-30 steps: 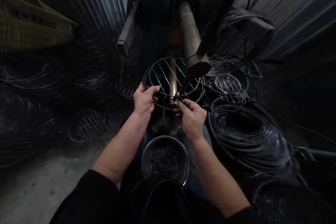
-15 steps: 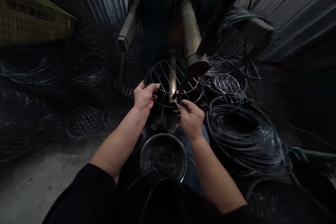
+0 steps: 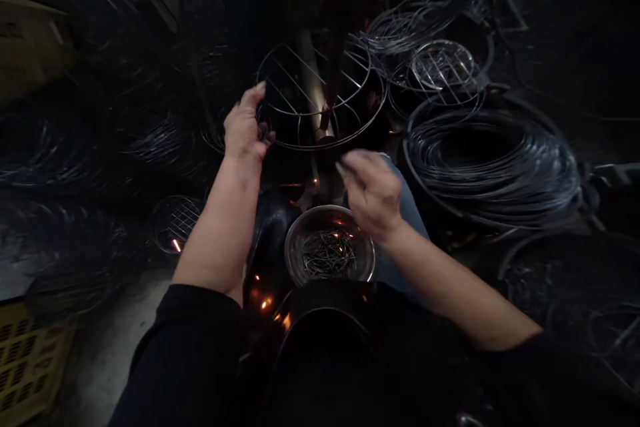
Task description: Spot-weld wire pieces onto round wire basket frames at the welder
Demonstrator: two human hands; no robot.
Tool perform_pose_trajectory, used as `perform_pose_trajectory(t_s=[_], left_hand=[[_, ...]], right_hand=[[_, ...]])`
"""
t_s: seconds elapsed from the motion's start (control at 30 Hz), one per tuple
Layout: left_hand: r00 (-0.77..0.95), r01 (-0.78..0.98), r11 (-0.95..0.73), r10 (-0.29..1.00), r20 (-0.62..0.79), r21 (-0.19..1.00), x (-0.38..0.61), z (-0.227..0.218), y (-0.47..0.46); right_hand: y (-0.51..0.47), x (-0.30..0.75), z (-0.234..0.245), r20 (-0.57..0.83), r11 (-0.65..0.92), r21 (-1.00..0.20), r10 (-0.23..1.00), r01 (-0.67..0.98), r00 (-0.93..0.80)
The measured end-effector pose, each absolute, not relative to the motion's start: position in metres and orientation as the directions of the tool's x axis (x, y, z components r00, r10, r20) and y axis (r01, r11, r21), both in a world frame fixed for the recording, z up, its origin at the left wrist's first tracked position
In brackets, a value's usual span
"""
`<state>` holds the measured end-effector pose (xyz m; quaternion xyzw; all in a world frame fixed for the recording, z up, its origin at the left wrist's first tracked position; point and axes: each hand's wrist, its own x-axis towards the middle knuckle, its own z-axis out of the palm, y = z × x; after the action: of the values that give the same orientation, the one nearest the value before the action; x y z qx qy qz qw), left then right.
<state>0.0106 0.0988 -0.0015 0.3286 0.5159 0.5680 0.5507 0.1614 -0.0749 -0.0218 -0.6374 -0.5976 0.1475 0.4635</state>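
Observation:
A round wire rack, a ring with parallel bars and a second ring below, sits around the metal post of a machine. Its left rim is in the grip of my left hand, thumb above and fingers curled below. The dark upper electrode comes down onto the rack's near edge, which glows orange there. My right hand is apart from the rack, near the bowl's upper right, slightly blurred with fingers curled; what they hold, if anything, is hidden. On my lap, a metal bowl contains many short wire pieces.
Sparks fly around my lap. At the right lies a large coil of wire, with a finished-looking round grate behind it. Stacked wire rings and a yellow crate are at the left.
My view has tipped downward. My right hand has left the rack's near edge and come back toward the bowl. Sparks have appeared. My left hand stays at the rack's left rim.

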Motion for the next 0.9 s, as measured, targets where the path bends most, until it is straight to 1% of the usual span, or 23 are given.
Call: perform_pose_trajectory(t_s=[0.03, 0.07, 0.1, 0.13, 0.17, 0.2, 0.23, 0.33, 0.4, 0.47, 0.57, 0.63, 0.7, 0.77, 0.83, 0.87, 0.9], left_hand=[[-0.161, -0.274, 0.162, 0.964, -0.211, 0.948, 0.009, -0.001, 0.105], [-0.133, -0.27, 0.197, 0.962, -0.239, 0.943, 0.007, 0.0, 0.11], [-0.101, -0.276, 0.229, 0.959, -0.266, 0.933, 0.006, 0.001, 0.114], [-0.074, -0.292, 0.245, 0.958, -0.277, 0.924, 0.006, 0.002, 0.116], [-0.056, -0.313, 0.254, 0.957, -0.285, 0.915, 0.005, 0.003, 0.116], [-0.052, -0.336, 0.259, 0.955, -0.293, 0.905, 0.004, 0.004, 0.113], [-0.059, -0.355, 0.263, 0.951, -0.303, 0.897, 0.003, 0.005, 0.109], [-0.123, -0.388, 0.269, 0.933, -0.339, 0.882, -0.004, 0.006, 0.088], [-0.133, -0.392, 0.274, 0.928, -0.349, 0.878, -0.008, 0.008, 0.074], [-0.132, -0.39, 0.265, 0.932, -0.339, 0.882, -0.011, 0.011, 0.064], [-0.157, -0.401, 0.235, 0.935, -0.319, 0.885, -0.011, 0.015, 0.06], [-0.178, -0.42, 0.231, 0.927, -0.329, 0.878, -0.009, 0.018, 0.061], [-0.179, -0.439, 0.228, 0.926, -0.333, 0.869, -0.008, 0.019, 0.061], [-0.18, -0.459, 0.224, 0.924, -0.337, 0.86, -0.008, 0.021, 0.061], [-0.191, -0.476, 0.23, 0.915, -0.355, 0.849, -0.008, 0.022, 0.059], [-0.195, -0.483, 0.238, 0.909, -0.368, 0.843, -0.008, 0.022, 0.058], [-0.196, -0.487, 0.246, 0.904, -0.38, 0.838, -0.008, 0.023, 0.058]], right_hand=[[-0.087, 0.155, -0.028, 0.275, 0.107, -0.721, 0.951, 0.685, 0.142], [-0.098, 0.148, -0.037, 0.117, 0.065, -0.659, 0.993, 0.749, 0.017], [-0.107, 0.14, -0.046, -0.074, 0.006, -0.58, 0.995, 0.815, -0.061], [-0.114, 0.132, -0.056, -0.237, -0.058, -0.488, 0.969, 0.871, -0.068], [-0.12, 0.123, -0.065, -0.343, -0.113, -0.406, 0.939, 0.907, -0.036], [-0.123, 0.116, -0.073, -0.397, -0.145, -0.355, 0.918, 0.924, -0.009], [-0.126, 0.11, -0.08, -0.417, -0.158, -0.335, 0.909, 0.929, 0.004], [-0.13, 0.105, -0.087, -0.405, -0.114, -0.389, 0.913, 0.914, -0.058], [-0.134, 0.11, -0.086, -0.381, -0.082, -0.431, 0.919, 0.899, -0.099], [-0.14, 0.119, -0.082, -0.319, -0.083, -0.543, 0.941, 0.836, -0.113], [-0.146, 0.133, -0.075, -0.212, -0.118, -0.783, 0.974, 0.611, -0.083], [-0.143, 0.141, -0.064, -0.166, -0.136, -0.886, 0.986, 0.443, -0.03], [-0.13, 0.148, -0.046, -0.14, -0.149, -0.945, 0.989, 0.29, 0.05], [-0.109, 0.154, -0.023, -0.129, -0.149, -0.979, 0.981, 0.136, 0.145], [-0.084, 0.16, 0.0, -0.097, -0.103, -0.995, 0.971, 0.015, 0.218], [-0.071, 0.162, 0.01, -0.065, -0.067, -0.998, 0.968, 0.0, 0.242], [-0.06, 0.164, 0.018, -0.016, -0.026, -0.999, 0.962, 0.034, 0.272]])
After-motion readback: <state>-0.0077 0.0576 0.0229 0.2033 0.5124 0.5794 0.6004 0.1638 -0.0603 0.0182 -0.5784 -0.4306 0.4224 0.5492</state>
